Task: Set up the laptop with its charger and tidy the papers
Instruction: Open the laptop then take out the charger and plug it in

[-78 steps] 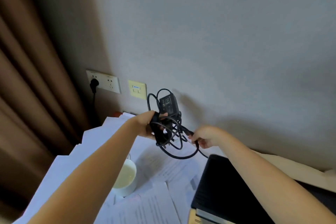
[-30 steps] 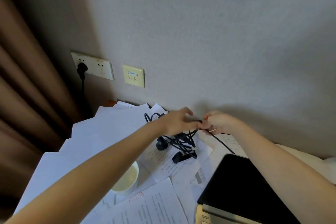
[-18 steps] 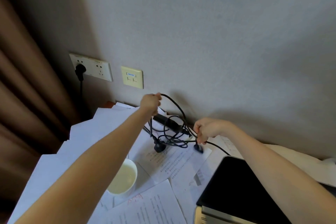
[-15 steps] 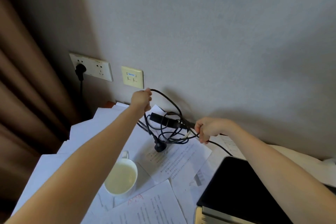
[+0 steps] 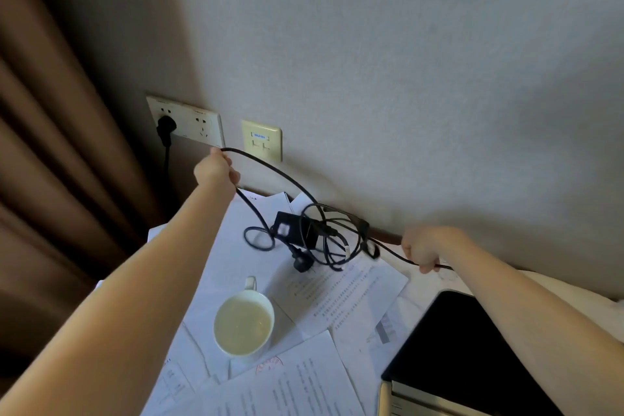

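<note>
The black charger brick lies on scattered white papers amid tangled loops of its cable, with its plug just in front. My left hand grips a stretch of the cable, raised near the wall socket. My right hand pinches the cable's other run low by the wall. The cable arcs between both hands. The black laptop stands open at the bottom right, its lid seen from behind.
A white cup of pale liquid stands on the papers close to my left forearm. One black plug occupies the socket's left outlet. A cream data plate is beside it. Brown curtains hang on the left.
The charger bundle went from my hands down onto the papers. My left hand has pulled a length of cable up and left toward the socket; my right hand drew its end rightward.
</note>
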